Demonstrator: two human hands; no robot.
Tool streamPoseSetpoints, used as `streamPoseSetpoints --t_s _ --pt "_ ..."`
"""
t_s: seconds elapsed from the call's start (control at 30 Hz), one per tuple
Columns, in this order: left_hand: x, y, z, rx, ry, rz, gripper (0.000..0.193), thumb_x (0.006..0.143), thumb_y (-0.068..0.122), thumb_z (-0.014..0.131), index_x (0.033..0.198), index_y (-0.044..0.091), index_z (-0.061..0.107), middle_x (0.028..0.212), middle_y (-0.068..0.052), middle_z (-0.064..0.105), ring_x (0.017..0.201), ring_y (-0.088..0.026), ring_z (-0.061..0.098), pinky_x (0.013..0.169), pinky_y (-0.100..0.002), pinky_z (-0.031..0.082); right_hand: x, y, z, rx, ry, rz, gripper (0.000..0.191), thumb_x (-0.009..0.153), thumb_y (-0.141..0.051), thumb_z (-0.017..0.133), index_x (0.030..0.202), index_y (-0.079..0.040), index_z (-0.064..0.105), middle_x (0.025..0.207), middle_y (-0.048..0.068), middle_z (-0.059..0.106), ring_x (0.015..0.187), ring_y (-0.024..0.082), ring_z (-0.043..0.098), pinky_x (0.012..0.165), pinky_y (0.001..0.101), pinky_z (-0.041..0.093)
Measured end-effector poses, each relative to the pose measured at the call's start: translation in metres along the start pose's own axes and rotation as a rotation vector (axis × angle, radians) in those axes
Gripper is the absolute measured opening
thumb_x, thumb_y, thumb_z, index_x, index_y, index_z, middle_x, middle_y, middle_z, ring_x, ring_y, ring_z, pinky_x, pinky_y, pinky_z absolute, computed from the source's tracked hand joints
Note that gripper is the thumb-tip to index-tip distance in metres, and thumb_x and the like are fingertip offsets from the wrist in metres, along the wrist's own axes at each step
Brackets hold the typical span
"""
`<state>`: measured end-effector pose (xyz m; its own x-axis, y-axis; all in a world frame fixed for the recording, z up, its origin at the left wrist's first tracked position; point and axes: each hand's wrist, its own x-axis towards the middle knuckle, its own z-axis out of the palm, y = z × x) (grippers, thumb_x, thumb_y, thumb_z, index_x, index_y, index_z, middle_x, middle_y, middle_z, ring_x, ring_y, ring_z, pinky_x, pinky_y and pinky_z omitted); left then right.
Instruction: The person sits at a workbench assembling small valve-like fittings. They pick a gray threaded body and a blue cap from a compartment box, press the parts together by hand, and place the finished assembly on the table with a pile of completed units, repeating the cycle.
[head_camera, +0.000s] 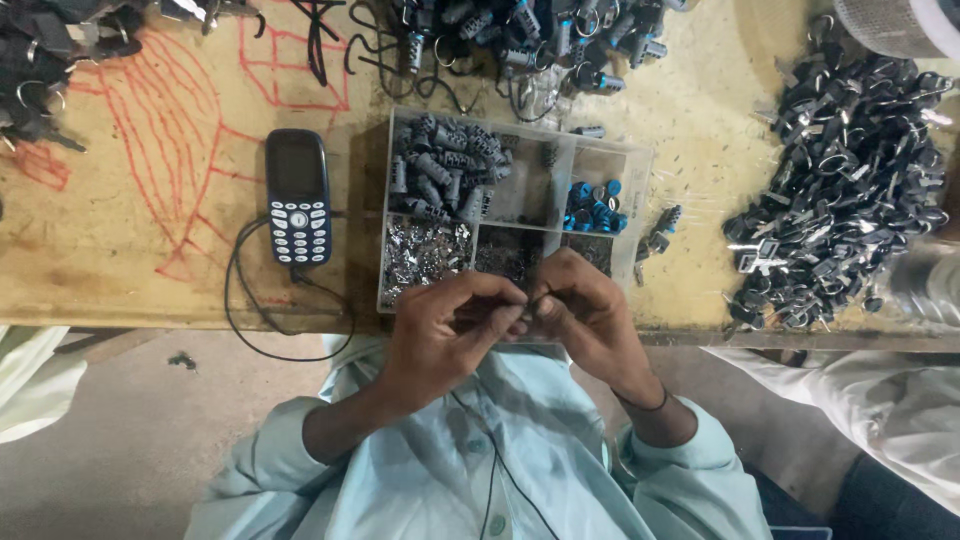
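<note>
At the near edge of the worktop (150, 270), just in front of the clear compartment tray (640, 160), a small dark part (532, 302) (too small to identify) is pinched between the fingertips of the left hand (445, 335) and right hand (590, 315), both closed on it. It is probably best kept low over the tray, so a slipped piece is caught.
</note>
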<state>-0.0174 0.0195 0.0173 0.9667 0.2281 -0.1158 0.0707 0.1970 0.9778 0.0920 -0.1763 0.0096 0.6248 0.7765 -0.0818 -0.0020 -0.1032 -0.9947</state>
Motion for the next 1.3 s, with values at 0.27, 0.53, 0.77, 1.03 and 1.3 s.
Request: streamPoseSetpoints --t_s 0.27,0.53,0.77,1.03,1.3 --pt "0.001 -0.012 0.010 -0.299 -0.020 -0.111 0.012 0.098 -0.001 0.069 0.109 -0.004 0.069 0.092 -0.012 0.077 0.084 -0.015 0.077 0.075 -0.028 0.066 -0.002 -0.002 -0.004 0.132 -0.020 0.085 0.011 0.107 -0.013 0.060 0.106 -0.002 0.059 0.102 0.003 0.056 0.090 0.011 0.054 0.081 0.0254 0.047" --pt "-0.001 -0.011 0.013 0.004 0.031 0.042 0.013 0.095 -0.002 0.074 0.108 0.000 0.075 0.093 -0.009 0.079 0.079 -0.013 0.079 0.066 -0.025 0.064 -0.004 -0.011 0.000 -0.143 0.046 -0.032 0.007 0.100 -0.004 0.064 0.107 -0.003 0.061 0.103 0.007 0.059 0.093 0.017 0.058 0.082 0.0281 0.048" --pt "0.001 0.006 0.007 0.233 0.026 0.116 0.014 0.094 0.003 0.074 0.108 0.001 0.072 0.096 -0.005 0.074 0.081 -0.011 0.074 0.068 -0.025 0.060 0.004 -0.025 0.001 -0.640 0.130 -0.293 0.028 0.089 -0.003 0.076 0.111 -0.008 0.059 0.101 0.011 0.065 0.091 0.022 0.068 0.076 0.0333 0.055" --pt "0.007 -0.005 -0.005 0.002 -0.085 -0.192 0.010 0.088 0.005 0.075 0.096 0.001 0.074 0.079 0.000 0.072 0.070 -0.002 0.065 0.062 -0.020 0.055 0.011 -0.037 -0.020 -0.507 -0.156 0.208 0.016 0.095 -0.011 0.070 0.109 -0.007 0.062 0.096 0.009 0.066 0.085 0.029 0.068 0.070 0.0388 0.055" --pt "0.011 -0.013 -0.002 0.093 -0.053 -0.081 0.011 0.088 0.007 0.075 0.097 0.003 0.071 0.078 0.000 0.070 0.071 -0.004 0.065 0.064 -0.022 0.055 0.008 -0.032 -0.033 -1.180 -0.042 0.154 0.021 0.093 -0.019 0.070 0.105 -0.004 0.059 0.095 0.011 0.060 0.083 0.034 0.065 0.065 0.0469 0.049"
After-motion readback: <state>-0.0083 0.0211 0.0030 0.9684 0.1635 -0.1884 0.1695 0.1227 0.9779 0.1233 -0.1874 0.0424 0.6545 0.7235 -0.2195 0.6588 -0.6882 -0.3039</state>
